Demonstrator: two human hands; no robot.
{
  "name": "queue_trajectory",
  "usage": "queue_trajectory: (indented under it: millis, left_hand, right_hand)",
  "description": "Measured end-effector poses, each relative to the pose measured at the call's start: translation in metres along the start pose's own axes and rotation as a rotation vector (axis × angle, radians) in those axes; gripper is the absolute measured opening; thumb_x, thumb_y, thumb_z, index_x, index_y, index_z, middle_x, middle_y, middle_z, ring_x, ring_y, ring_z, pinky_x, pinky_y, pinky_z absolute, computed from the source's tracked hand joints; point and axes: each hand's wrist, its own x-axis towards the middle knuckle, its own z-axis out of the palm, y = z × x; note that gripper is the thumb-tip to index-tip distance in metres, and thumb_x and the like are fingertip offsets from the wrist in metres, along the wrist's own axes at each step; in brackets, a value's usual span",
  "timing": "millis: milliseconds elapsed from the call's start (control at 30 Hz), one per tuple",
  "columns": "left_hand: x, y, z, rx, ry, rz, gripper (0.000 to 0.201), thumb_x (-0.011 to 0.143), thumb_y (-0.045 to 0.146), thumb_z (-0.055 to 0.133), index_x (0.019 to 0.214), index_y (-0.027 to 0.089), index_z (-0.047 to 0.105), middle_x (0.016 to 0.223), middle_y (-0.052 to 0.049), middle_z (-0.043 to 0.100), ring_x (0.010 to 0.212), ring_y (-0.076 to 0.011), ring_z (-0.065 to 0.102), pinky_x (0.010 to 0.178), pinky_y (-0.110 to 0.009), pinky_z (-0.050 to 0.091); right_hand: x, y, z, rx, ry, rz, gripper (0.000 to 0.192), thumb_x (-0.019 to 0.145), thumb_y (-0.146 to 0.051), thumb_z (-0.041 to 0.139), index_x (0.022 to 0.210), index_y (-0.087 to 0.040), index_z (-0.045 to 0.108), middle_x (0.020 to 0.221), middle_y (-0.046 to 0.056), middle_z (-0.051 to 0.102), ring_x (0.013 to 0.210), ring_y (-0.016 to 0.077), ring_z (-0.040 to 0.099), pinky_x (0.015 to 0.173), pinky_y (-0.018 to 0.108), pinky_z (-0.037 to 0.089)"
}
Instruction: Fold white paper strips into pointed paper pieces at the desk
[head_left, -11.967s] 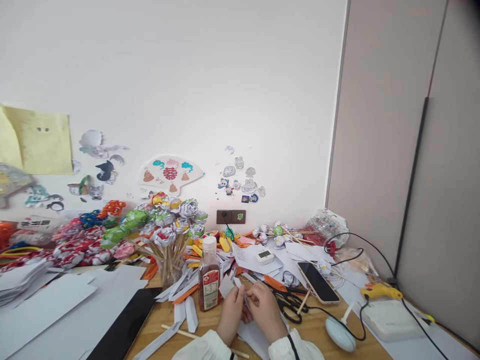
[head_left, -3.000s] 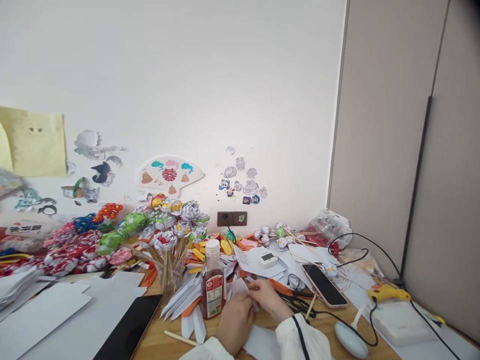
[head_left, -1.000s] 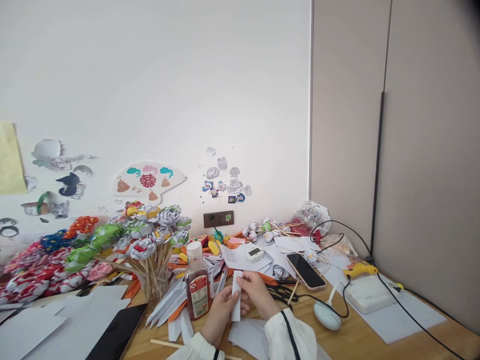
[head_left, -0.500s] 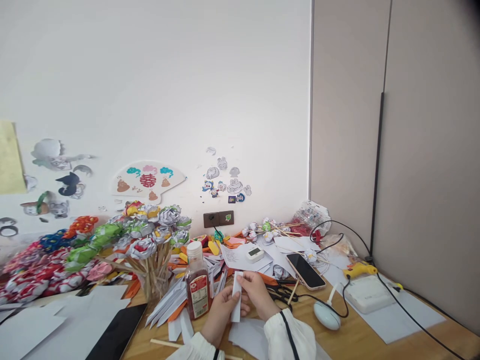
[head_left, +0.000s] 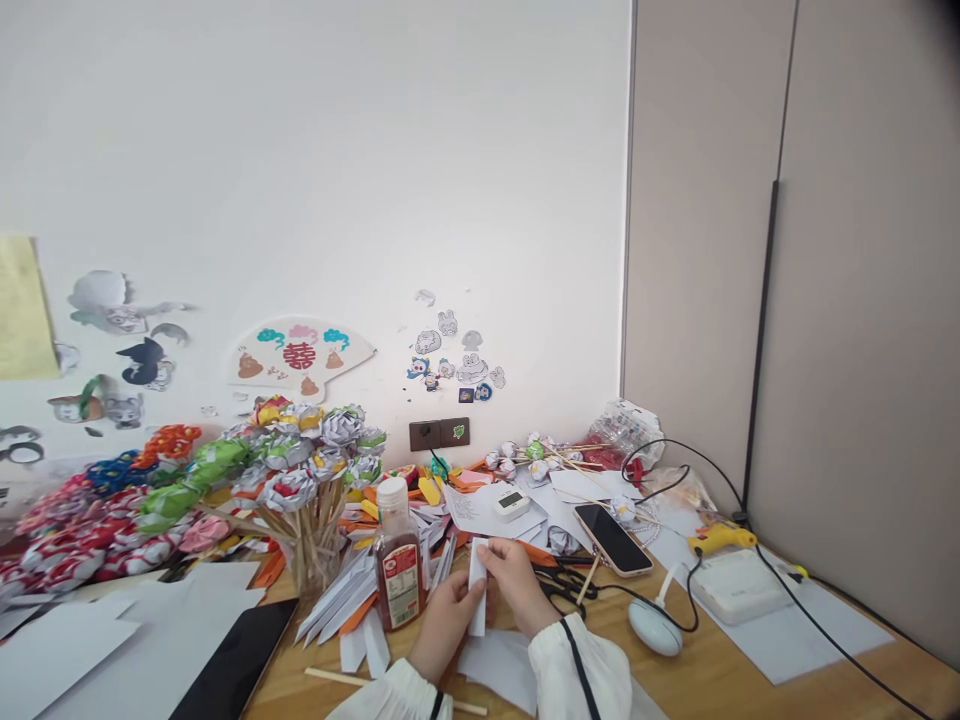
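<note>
A narrow folded strip of white paper stands nearly upright between my two hands, above the wooden table. My left hand pinches its left side with the thumb in front. At its upper right part, my right hand grips it between thumb and fingers. Below the hands lies a loose white sheet. Left of my left hand stands a bottle of red-brown liquid with a white cap. Black scissors lie just right of my right hand.
Paper flowers on sticks stand in a holder at the left, beside folded paper pieces. A black tablet-like slab lies front left. Rightward are a phone, a white mouse-shaped device, a yellow glue gun and black cables.
The view has shifted slightly, so the scene sits a little further right. Both hands keep hold of the folded paper strip, with hardly any movement.
</note>
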Motion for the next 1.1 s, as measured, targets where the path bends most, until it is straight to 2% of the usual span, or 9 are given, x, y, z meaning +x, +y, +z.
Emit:
queue_trajectory:
  millis: [100, 233, 467, 767, 1100]
  left_hand:
    - [0.000, -0.002, -0.002, -0.012, -0.044, -0.010, 0.033, 0.056, 0.049, 0.061, 0.062, 0.016, 0.056, 0.060, -0.009, 0.064, 0.065, -0.0271, 0.061, 0.059, -0.036, 0.046]
    - [-0.002, 0.000, 0.001, -0.063, -0.100, -0.026, 0.035, 0.059, 0.052, 0.057, 0.062, 0.018, 0.051, 0.057, -0.008, 0.063, 0.051, -0.0235, 0.061, 0.053, -0.035, 0.045]
    - [-0.007, 0.012, 0.002, -0.090, -0.119, -0.042, 0.036, 0.057, 0.054, 0.058, 0.056, 0.020, 0.047, 0.049, -0.004, 0.060, 0.044, -0.0200, 0.058, 0.049, -0.032, 0.043]
    - [-0.008, 0.011, -0.001, -0.079, -0.118, -0.092, 0.030, 0.061, 0.048, 0.058, 0.062, 0.019, 0.048, 0.055, -0.003, 0.062, 0.047, -0.0211, 0.060, 0.048, -0.033, 0.044]
    - [-0.007, 0.011, 0.001, -0.159, -0.135, -0.160, 0.034, 0.057, 0.050, 0.060, 0.065, 0.019, 0.050, 0.063, -0.006, 0.065, 0.053, -0.0241, 0.064, 0.058, -0.038, 0.045]
  right_hand:
    - [0.002, 0.002, -0.002, -0.041, 0.019, -0.032, 0.031, 0.067, -0.042, 0.055, 0.055, -0.014, 0.049, 0.048, -0.005, 0.042, 0.044, 0.0067, 0.034, 0.043, 0.019, 0.027]
    - [0.003, 0.003, -0.003, -0.080, 0.034, -0.059, 0.031, 0.067, -0.040, 0.054, 0.052, -0.015, 0.048, 0.046, -0.006, 0.039, 0.043, 0.0066, 0.032, 0.044, 0.019, 0.027]
    - [0.002, 0.004, -0.003, -0.099, 0.040, -0.080, 0.031, 0.068, -0.041, 0.053, 0.051, -0.016, 0.045, 0.047, -0.007, 0.036, 0.043, 0.0070, 0.031, 0.044, 0.019, 0.025]
    - [0.001, -0.003, -0.004, -0.072, 0.087, -0.111, 0.031, 0.070, -0.039, 0.051, 0.051, -0.017, 0.042, 0.047, -0.007, 0.034, 0.045, 0.0075, 0.029, 0.044, 0.020, 0.024]
    - [0.004, -0.006, -0.008, 0.002, 0.189, -0.112, 0.030, 0.067, -0.042, 0.054, 0.054, -0.017, 0.045, 0.049, -0.006, 0.040, 0.046, 0.0088, 0.034, 0.046, 0.021, 0.029]
